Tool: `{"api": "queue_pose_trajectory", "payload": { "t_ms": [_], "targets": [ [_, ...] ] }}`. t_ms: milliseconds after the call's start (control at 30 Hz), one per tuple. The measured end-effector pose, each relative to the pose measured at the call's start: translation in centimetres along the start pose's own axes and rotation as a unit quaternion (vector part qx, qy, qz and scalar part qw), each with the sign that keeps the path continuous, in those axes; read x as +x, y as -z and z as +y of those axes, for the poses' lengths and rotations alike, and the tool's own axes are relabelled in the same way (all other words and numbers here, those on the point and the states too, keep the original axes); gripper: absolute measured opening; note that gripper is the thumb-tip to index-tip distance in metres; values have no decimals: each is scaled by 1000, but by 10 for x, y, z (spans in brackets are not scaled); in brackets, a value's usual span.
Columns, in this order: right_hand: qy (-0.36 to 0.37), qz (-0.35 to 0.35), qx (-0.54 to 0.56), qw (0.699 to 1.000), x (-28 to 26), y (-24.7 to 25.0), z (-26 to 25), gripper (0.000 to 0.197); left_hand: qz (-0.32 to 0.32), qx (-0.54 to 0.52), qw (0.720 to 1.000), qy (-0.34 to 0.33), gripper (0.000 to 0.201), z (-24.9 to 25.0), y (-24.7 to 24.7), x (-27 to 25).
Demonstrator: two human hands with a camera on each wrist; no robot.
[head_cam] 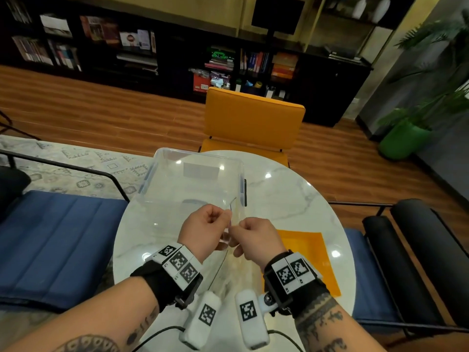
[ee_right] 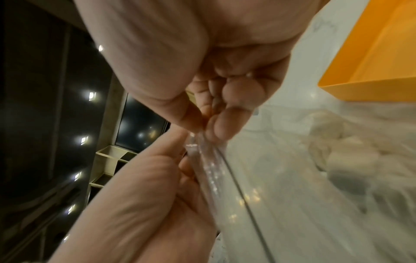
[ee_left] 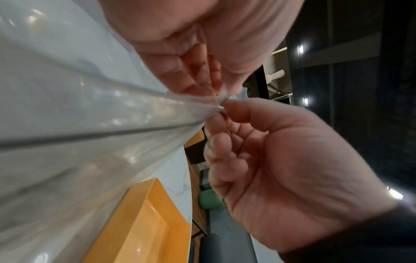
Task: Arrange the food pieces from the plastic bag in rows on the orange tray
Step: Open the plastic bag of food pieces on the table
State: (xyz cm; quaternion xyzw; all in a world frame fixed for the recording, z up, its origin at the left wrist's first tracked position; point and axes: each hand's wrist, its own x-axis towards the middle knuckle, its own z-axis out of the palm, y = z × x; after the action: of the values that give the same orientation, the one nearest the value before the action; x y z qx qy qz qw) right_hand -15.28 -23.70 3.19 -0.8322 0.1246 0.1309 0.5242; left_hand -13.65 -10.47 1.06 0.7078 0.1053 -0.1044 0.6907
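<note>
Pinching clear crinkly plastic bag: left hand, right hand, each grip tight; glossy orange tray beside.

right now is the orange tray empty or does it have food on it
Empty where visible: the orange tray shows bare orange in all views, though the right hand hides part. The pale food pieces are inside the plastic bag.

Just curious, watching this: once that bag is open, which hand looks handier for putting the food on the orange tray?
Probably the right hand. The orange tray lies on its side of the table, just beyond it, while the left hand is farther away. Both now pinch the top of the plastic bag, so the left could keep holding it.
</note>
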Motion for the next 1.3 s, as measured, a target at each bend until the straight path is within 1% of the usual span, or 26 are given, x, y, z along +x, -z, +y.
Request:
{"api": "queue_pose_trajectory", "payload": {
  "t_ms": [67, 167, 233, 300, 367, 433, 467, 567, 633, 700, 767, 833, 867, 900, 967, 1033, 1067, 1133, 1200, 1233, 1300],
  "targets": [
    [12, 5, 19, 1000, 0, 3, 2, 16, -19, 26, 999, 9, 19, -4, 2, -5],
    [24, 13, 17, 999, 2, 7, 6, 14, -39, 75, 996, 9, 15, -11, 6, -11],
    [21, 49, 15, 998, 2, 6, 10, 16, -16, 88, 996, 1, 15, -10, 7, -8],
    [4, 79, 41, 996, -1, 2, 12, 19, 8, 82, 997, -5, 15, -7, 8, -3],
    [-4, 67, 53, 996, -7, -2, 12, 26, 6, 76, 997, -9, 13, -3, 6, -1],
    [-3, 46, 34, 998, -13, -5, 11, 35, -4, 76, 997, -10, 9, -2, 4, -1],
    [-6, 39, 32, 999, -14, -5, 11, 35, -7, 69, 998, -6, 8, -2, 4, -2],
    [-11, 25, 55, 998, -14, -4, 13, 25, -25, 34, 999, 22, 12, -1, 5, -7],
    [-9, 34, 79, 996, -12, -3, 15, 18, -58, 65, 996, 33, 17, -2, 7, -12],
    [-12, 44, 112, 993, -10, -3, 18, 15, -72, 100, 992, 27, 15, -5, 8, -19],
    [-20, 62, 134, 989, -8, -5, 22, 15, -52, 116, 992, 17, 10, -8, 11, -19],
    [-28, 87, 142, 986, -7, -5, 26, 16, -22, 109, 994, 13, 9, -8, 15, -16],
    [-32, 86, 144, 985, -8, -6, 27, 18, -14, 102, 995, 13, 9, -8, 17, -16],
    [-40, 70, 139, 987, -10, -6, 27, 23, -9, 95, 995, 12, 10, -7, 18, -15],
    [-55, 5, 120, 991, -15, -9, 27, 29, -4, 82, 997, 12, 10, -6, 18, -16],
    [-52, -42, 117, 991, -19, -13, 26, 21, -11, 69, 997, 20, 11, -5, 18, -18],
    [-45, -45, 124, 990, -19, -14, 26, 17, -22, 76, 996, 28, 13, -5, 18, -20],
    [-36, -30, 144, 988, -17, -15, 27, 14, -55, 121, 990, 42, 14, -8, 20, -25],
    [-34, -17, 153, 988, -14, -15, 29, 11, -74, 147, 985, 52, 9, -11, 22, -30],
    [-34, -5, 154, 988, -13, -14, 31, 10, -74, 146, 985, 54, 7, -12, 24, -31],
    [-45, 40, 162, 985, -10, -11, 38, 9, -48, 120, 990, 61, 9, -14, 31, -28]
  ]
}}
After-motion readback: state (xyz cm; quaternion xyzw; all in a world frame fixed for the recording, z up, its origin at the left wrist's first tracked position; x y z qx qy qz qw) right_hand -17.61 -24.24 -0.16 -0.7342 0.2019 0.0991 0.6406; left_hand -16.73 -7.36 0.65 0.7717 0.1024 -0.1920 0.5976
